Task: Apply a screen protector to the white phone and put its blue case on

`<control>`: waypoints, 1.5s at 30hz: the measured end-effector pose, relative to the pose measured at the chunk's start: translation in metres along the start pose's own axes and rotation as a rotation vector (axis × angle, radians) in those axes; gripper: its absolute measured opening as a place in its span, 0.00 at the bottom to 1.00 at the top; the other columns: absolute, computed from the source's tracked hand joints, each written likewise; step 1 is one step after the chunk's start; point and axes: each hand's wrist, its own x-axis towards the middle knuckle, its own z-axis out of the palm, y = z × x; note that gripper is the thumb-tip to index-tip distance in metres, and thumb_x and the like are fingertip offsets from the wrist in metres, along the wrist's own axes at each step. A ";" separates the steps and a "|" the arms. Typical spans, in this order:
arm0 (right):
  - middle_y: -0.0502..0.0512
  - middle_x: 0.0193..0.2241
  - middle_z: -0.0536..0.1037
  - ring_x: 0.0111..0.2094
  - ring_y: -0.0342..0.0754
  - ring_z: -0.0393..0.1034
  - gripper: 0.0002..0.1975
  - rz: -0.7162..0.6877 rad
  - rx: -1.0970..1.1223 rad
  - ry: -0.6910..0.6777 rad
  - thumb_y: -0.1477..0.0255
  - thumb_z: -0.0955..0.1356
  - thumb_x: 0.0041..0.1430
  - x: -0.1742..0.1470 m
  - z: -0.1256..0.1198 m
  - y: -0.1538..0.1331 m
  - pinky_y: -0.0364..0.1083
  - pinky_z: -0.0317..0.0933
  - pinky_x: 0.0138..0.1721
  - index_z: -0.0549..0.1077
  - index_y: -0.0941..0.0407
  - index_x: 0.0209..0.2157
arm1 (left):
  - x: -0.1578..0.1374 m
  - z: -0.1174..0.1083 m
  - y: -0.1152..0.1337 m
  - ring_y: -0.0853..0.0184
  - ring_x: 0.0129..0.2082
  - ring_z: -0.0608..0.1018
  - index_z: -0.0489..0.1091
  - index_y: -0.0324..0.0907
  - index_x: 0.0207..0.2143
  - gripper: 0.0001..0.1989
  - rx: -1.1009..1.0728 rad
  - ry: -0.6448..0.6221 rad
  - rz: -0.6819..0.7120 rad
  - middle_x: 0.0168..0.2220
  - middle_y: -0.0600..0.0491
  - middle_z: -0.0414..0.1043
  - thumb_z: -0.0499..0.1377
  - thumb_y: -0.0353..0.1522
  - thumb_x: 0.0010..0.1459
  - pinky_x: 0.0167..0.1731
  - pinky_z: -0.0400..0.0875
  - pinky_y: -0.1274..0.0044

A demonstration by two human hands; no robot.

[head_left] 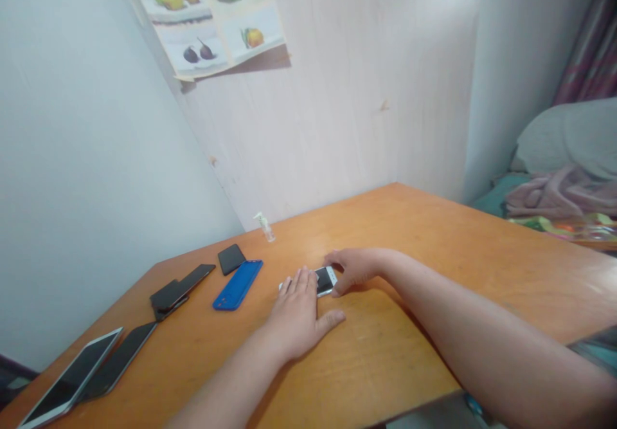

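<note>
A white smartphone with a dark screen lies on the wooden table, partly covered by my hands. Across the left part of its screen rests my left hand, flat, with the fingers stretched out and the thumb spread to the side. My right hand grips the phone's right end, thumb at the near edge and fingers at the far edge. Something small and pale shows by my left fingertips, too unclear to name. Left of my hands lies an empty blue phone case.
A black phone-like slab touches the blue case. Further left lie stacked dark devices, a black tablet-like device and a white-framed tablet. A small pump bottle stands near the wall. Bedding is at the right.
</note>
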 end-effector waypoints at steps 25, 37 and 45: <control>0.52 0.38 0.78 0.38 0.52 0.71 0.29 0.003 0.003 0.031 0.54 0.76 0.39 0.003 0.002 0.001 0.44 0.60 0.33 0.74 0.53 0.43 | 0.000 -0.004 0.005 0.46 0.70 0.48 0.48 0.33 0.69 0.53 0.016 -0.025 0.084 0.70 0.36 0.43 0.44 0.64 0.56 0.67 0.44 0.55; 0.50 0.36 0.78 0.36 0.49 0.71 0.28 -0.004 0.037 0.006 0.54 0.75 0.41 0.004 0.004 0.005 0.42 0.60 0.32 0.74 0.53 0.43 | -0.014 -0.004 0.007 0.47 0.70 0.46 0.47 0.36 0.69 0.52 0.002 -0.028 0.138 0.71 0.39 0.40 0.45 0.64 0.55 0.67 0.45 0.55; 0.50 0.38 0.78 0.38 0.49 0.71 0.31 -0.007 0.011 0.007 0.54 0.75 0.40 0.003 0.003 0.006 0.42 0.60 0.35 0.73 0.53 0.46 | 0.005 -0.001 0.009 0.46 0.70 0.46 0.46 0.30 0.69 0.56 -0.020 -0.004 0.050 0.70 0.35 0.40 0.43 0.65 0.55 0.67 0.44 0.55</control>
